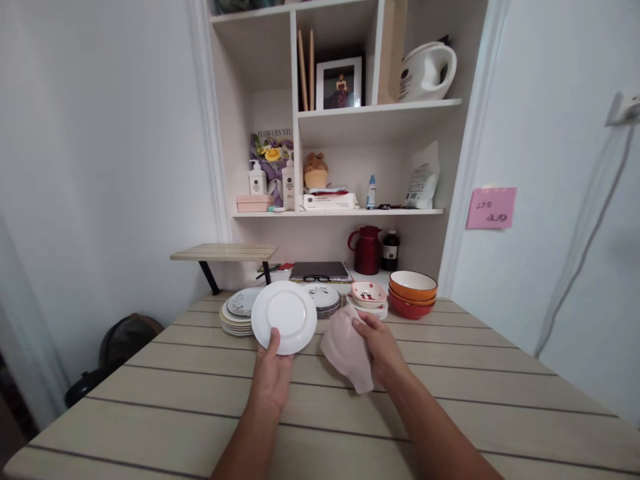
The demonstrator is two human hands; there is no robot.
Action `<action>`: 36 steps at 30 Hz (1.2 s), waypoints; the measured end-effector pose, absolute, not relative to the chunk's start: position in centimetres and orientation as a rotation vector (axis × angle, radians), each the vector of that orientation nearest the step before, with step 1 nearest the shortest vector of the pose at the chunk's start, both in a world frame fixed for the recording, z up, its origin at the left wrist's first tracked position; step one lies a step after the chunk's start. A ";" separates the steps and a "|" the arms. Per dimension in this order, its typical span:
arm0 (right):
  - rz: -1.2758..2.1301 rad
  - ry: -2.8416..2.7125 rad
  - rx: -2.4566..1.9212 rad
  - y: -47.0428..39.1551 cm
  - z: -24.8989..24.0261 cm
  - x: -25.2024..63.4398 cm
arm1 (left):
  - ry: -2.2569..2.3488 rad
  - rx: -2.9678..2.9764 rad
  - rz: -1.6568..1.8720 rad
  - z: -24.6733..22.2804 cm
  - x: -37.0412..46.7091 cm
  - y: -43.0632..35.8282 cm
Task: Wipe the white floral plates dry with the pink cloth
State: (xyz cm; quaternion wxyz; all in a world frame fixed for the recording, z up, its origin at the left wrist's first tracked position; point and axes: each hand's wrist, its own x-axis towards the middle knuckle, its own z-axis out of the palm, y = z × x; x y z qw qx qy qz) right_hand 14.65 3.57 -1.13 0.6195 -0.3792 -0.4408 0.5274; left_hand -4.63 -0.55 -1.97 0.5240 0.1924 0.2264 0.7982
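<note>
My left hand [271, 377] grips a round white plate [285, 313] by its near rim, thumb on the upper face and fingers hidden beneath. The plate is tilted up toward me above the table. To its right, my right hand [380, 347] pinches a pale pink cloth [347, 350] that hangs down in loose folds, apart from the plate. Behind the hands stand a stack of plates [237, 328] on the left, another stack of flower-patterned plates [325, 297] in the middle, and small pink-rimmed dishes [369, 293] on further plates to the right.
Orange and red bowls [413, 297] are stacked at the back right of the slatted table [320, 427]. A small raised shelf [225, 252] stands at the back left. Behind are a red jug [367, 250], a dark bottle [390, 250], a laptop [320, 270] with glasses, and white shelving [350, 120].
</note>
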 end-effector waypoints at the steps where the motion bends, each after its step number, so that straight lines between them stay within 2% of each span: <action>1: 1.359 -0.921 -0.841 3.5 -1.1 14.5 | 0.556 0.451 1.940 -2.1 -4.7 -0.5; 5: 1.608 -0.827 -0.736 2.6 -0.5 13.5 | 0.693 0.346 2.056 -2.9 -5.5 0.0; 13: 1.319 -0.610 -0.682 3.7 -0.4 14.7 | 0.832 0.268 2.174 -3.7 -6.3 0.1; 23: 1.294 -0.551 -0.676 5.8 -2.1 15.8 | 0.792 0.445 2.094 -2.8 -5.5 0.0; 27: 1.148 -0.446 -0.711 5.7 -1.1 16.9 | 1.016 0.890 1.986 -3.0 -4.7 -0.4; 30: 0.843 -0.423 -0.664 5.2 0.3 17.9 | 1.137 1.437 1.836 -3.2 -3.8 -1.0; 34: 0.359 -0.575 -0.603 3.0 2.2 18.3 | 1.117 2.088 1.459 -3.5 -2.3 -1.7; 36: 0.233 -0.690 -0.634 1.7 2.6 17.9 | 1.115 2.320 1.266 -3.7 -1.7 -1.8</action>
